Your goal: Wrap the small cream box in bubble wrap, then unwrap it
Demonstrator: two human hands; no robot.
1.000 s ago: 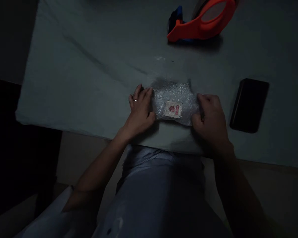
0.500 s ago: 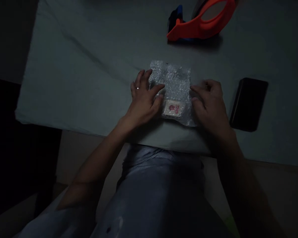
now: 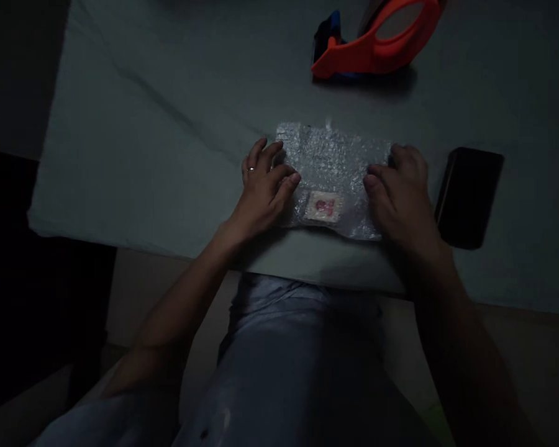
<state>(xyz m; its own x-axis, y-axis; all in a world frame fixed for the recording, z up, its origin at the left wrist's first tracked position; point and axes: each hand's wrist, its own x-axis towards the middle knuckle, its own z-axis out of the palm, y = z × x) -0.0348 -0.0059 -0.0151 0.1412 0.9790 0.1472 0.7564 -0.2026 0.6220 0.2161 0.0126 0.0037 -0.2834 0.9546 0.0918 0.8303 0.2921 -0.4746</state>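
A sheet of clear bubble wrap point(image 3: 328, 155) lies spread on the table near its front edge. On its lower part sits a small pale rectangular block point(image 3: 323, 207) with a red mark on top; from here I cannot tell what it is. My left hand point(image 3: 265, 189), with a ring on one finger, holds the wrap's left side, thumb and index finger close together. At the opposite side, my right hand point(image 3: 403, 198) grips the right edge, thumb on top and the other fingers curled near the far corner.
An orange tape dispenser point(image 3: 377, 56) with a blue part stands at the back. To the right of my right hand lies a dark flat rectangular object point(image 3: 470, 197), like a phone. A pale cloth covers the table point(image 3: 135, 155); its front edge runs just before my body. The light is dim.
The right side of the bubble wrap has spread outward, with my right hand moving right along with it. My left hand has shifted slightly left, its thumb and index finger drawing together.
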